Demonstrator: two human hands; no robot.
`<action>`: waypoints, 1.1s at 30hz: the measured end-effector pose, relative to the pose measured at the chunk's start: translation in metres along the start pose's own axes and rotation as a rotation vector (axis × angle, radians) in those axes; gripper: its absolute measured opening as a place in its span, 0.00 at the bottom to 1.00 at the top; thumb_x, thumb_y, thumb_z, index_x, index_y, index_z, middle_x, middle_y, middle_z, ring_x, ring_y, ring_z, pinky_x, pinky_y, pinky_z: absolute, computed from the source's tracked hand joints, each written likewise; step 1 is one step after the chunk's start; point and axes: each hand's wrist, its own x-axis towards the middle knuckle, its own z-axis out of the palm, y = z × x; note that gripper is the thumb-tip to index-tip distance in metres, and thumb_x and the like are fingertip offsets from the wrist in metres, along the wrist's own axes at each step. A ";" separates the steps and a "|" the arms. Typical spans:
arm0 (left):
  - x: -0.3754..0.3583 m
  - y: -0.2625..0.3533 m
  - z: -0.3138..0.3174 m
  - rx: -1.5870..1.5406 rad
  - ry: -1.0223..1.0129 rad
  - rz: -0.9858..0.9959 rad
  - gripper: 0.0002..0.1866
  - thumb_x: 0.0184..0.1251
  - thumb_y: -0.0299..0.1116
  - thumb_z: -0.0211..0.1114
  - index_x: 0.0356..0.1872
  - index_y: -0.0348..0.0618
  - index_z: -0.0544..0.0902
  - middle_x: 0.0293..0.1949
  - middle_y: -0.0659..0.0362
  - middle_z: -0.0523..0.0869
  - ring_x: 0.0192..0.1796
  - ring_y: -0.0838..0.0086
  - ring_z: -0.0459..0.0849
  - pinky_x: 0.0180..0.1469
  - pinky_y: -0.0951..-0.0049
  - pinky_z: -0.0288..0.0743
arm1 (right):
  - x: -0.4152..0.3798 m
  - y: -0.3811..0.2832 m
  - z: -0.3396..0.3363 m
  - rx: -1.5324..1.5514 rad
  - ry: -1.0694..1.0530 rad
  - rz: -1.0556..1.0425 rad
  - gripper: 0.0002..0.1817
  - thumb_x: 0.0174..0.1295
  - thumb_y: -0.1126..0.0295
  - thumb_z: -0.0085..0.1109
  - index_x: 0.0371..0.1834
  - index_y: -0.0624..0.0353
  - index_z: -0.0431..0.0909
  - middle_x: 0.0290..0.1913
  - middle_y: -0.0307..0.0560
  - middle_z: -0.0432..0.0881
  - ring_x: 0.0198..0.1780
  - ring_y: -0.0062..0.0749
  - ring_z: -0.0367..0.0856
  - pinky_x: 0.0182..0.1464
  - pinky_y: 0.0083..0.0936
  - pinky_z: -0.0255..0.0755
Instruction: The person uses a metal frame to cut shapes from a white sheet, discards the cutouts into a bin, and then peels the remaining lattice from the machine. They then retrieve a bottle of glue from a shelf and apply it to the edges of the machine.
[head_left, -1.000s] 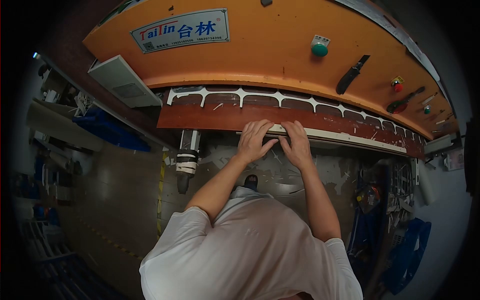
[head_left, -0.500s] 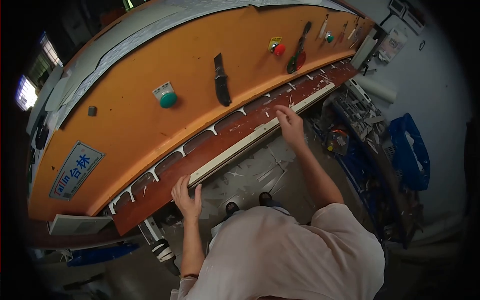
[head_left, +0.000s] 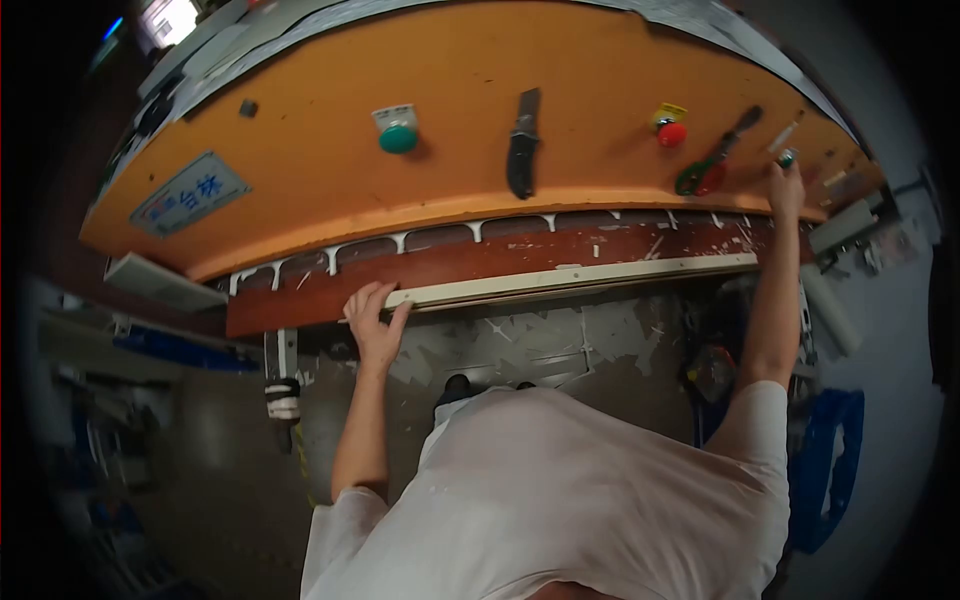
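Note:
My left hand [head_left: 372,325] rests at the left end of a cream strip [head_left: 560,280], over the front edge of the red-brown board [head_left: 285,312]. Its fingers and thumb are spread apart, and it grips nothing that I can see. My right arm reaches far forward to the orange machine panel [head_left: 445,180]. There my right hand [head_left: 787,190] has its fingers drawn together against a small green push button [head_left: 787,158], which they partly cover. The strip lies lengthwise along the board's front edge, with screw heads showing on its face.
On the panel are another green button [head_left: 398,138], a red button [head_left: 671,133], a black-handled knife [head_left: 522,145] and scissors [head_left: 710,165]. White scraps litter the board and floor [head_left: 530,345]. A blue plastic item [head_left: 830,470] stands at the right.
My right hand has moved from above the strip, forward and right, to the small green button. My left hand stays at the strip's left end. The camera view has turned.

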 end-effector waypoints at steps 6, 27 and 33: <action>-0.002 0.005 0.005 -0.025 0.101 -0.086 0.16 0.58 0.42 0.75 0.42 0.43 0.87 0.47 0.55 0.83 0.54 0.58 0.78 0.60 0.59 0.66 | -0.112 -0.041 0.003 0.355 -0.064 0.171 0.27 0.75 0.56 0.54 0.68 0.65 0.74 0.62 0.57 0.82 0.63 0.43 0.81 0.63 0.35 0.73; -0.040 0.048 -0.034 0.010 -0.140 -0.228 0.23 0.68 0.51 0.67 0.50 0.40 0.85 0.51 0.54 0.80 0.57 0.58 0.75 0.64 0.60 0.66 | -0.363 -0.156 0.010 0.601 -0.617 -0.156 0.18 0.73 0.57 0.60 0.45 0.64 0.87 0.44 0.56 0.85 0.47 0.44 0.83 0.51 0.36 0.74; -0.083 0.072 -0.084 -0.059 -0.260 -0.141 0.26 0.68 0.48 0.68 0.58 0.39 0.80 0.55 0.51 0.78 0.61 0.55 0.73 0.65 0.58 0.65 | -0.402 -0.149 -0.025 0.499 -0.509 -0.114 0.18 0.75 0.58 0.57 0.41 0.64 0.86 0.36 0.52 0.84 0.41 0.38 0.81 0.46 0.32 0.73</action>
